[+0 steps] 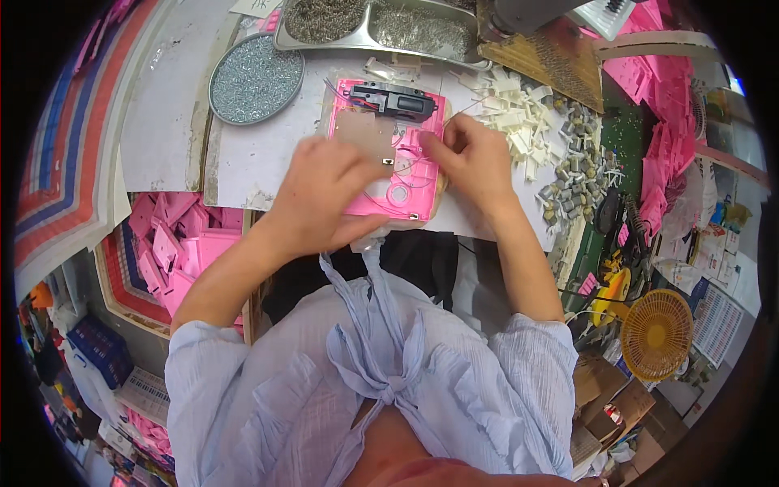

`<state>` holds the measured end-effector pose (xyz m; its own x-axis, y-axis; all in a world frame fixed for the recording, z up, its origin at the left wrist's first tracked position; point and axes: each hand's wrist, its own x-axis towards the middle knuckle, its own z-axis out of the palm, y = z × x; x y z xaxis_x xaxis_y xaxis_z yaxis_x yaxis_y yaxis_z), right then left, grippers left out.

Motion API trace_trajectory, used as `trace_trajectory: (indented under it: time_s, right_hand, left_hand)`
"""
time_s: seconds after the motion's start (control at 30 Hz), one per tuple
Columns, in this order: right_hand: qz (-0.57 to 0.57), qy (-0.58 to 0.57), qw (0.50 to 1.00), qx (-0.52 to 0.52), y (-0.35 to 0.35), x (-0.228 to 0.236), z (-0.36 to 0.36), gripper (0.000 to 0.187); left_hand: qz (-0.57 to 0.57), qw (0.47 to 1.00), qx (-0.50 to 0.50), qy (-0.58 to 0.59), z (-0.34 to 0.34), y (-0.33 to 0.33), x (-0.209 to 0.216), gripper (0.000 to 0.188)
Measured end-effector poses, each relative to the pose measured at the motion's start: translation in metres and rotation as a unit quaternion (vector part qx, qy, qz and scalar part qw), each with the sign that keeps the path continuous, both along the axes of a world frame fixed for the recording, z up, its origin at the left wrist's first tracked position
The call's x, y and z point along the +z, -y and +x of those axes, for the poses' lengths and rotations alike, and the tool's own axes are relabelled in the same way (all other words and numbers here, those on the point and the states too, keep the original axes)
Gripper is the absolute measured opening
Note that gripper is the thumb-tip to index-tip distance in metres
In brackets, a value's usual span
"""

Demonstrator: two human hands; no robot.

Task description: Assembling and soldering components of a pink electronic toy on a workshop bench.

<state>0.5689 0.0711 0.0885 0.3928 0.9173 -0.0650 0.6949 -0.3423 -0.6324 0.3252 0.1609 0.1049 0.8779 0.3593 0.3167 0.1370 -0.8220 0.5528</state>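
A pink plastic housing [410, 195] lies flat on the white work surface [251, 162], with a black part [395, 101] at its far end and thin wires across it. My left hand [324, 191] rests on the housing's left side, fingers bent over a grey plate [365, 134]. My right hand [471, 154] pinches at the housing's right edge, near the wires; what it grips is too small to tell.
A round dish of small screws [256, 79] and a metal tray of small metal parts [373, 24] stand at the back. White plastic clips [515, 114] and small grey cylinders [572, 174] lie at right. Pink housings fill a bin [174, 243] at left. A yellow fan [656, 333] sits lower right.
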Motion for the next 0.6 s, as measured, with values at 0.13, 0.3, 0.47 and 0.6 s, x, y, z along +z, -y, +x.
trace_trajectory:
  time_s: [0.13, 0.3, 0.47, 0.6]
  right_hand:
    - [-0.012, 0.024, 0.999, -0.024, -0.009, 0.008, 0.004, 0.030]
    - [0.022, -0.170, 0.983, -0.062, 0.000, -0.013, 0.012, 0.019]
    - [0.124, -0.386, 0.907, -0.110, 0.024, -0.007, 0.003, 0.006]
    - [0.254, -0.107, 0.956, 0.102, 0.053, 0.006, -0.021, 0.014]
  left_hand:
    - [0.088, 0.994, 0.052, -0.036, 0.027, -0.015, -0.017, 0.057]
    - [0.130, 0.987, 0.042, -0.083, 0.031, -0.017, -0.019, 0.056]
    - [0.078, 0.995, 0.034, -0.053, 0.032, -0.017, -0.015, 0.065]
    - [0.014, 1.000, -0.015, 0.013, 0.034, 0.012, -0.007, 0.070]
